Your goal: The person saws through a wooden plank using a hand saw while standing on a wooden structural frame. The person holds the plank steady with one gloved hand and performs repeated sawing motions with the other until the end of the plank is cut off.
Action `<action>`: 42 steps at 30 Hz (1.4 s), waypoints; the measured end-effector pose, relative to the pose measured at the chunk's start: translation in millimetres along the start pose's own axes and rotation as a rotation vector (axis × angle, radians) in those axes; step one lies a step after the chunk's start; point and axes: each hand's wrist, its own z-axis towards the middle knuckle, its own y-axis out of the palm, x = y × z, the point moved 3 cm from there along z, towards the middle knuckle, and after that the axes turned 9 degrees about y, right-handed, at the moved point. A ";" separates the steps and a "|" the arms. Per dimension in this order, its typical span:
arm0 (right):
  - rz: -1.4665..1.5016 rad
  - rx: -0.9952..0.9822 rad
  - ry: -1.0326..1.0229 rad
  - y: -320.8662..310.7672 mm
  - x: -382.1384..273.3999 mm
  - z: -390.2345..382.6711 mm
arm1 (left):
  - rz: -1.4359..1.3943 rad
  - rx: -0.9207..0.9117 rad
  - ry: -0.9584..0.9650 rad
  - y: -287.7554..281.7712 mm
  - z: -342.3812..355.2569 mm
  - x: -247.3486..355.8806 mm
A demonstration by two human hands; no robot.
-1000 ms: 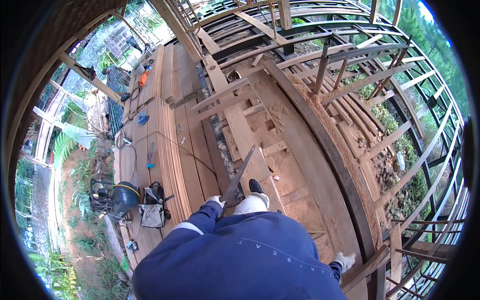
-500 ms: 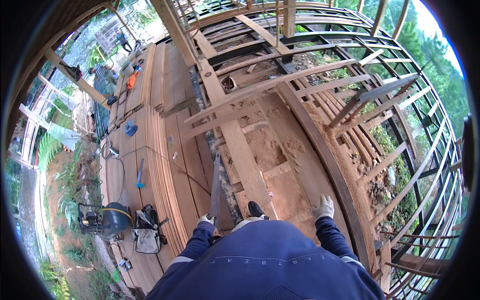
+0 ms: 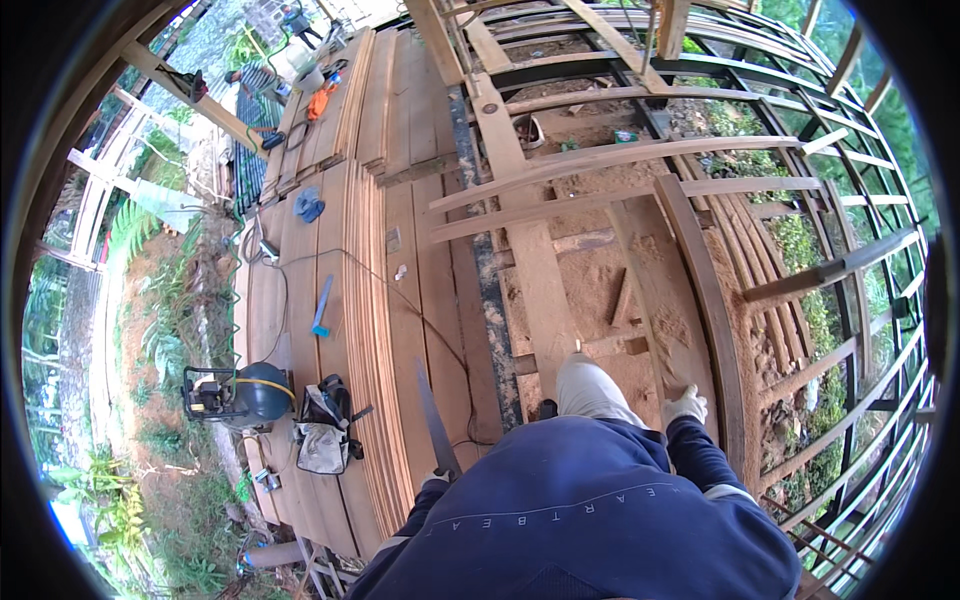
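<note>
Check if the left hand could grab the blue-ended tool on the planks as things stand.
Probably not: the left hand is taken up with the saw, and the long board stack lies between it and the blue-ended tool, which looks well ahead.

Daylight from the open sides, soft and fairly even over the boards [image 3: 405, 300], shadows mostly faint. Saw blade [image 3: 436, 420] a dull bluish grey, outline slightly soft. Roof [image 3: 85, 85] at upper left in deep shade. Strip of ground [image 3: 105, 340] on the left washed nearly white; glare near the lower-left rim. Trees [image 3: 885, 165] hazy, detail smeared. Fisheye bows the long beam [image 3: 722, 330]; black vignette all round.
</note>
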 end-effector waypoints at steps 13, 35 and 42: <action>-0.090 -0.227 0.331 17.4 -58.9 69.4 | -0.124 0.165 0.097 -87.9 164.4 138.3; 0.721 0.056 -0.130 -200.3 -278.0 79.8 | -0.772 -0.224 0.748 -268.4 360.1 753.8; 0.772 0.219 -0.963 -289.2 -539.6 4.7 | -0.710 -0.592 0.814 -255.6 397.4 905.6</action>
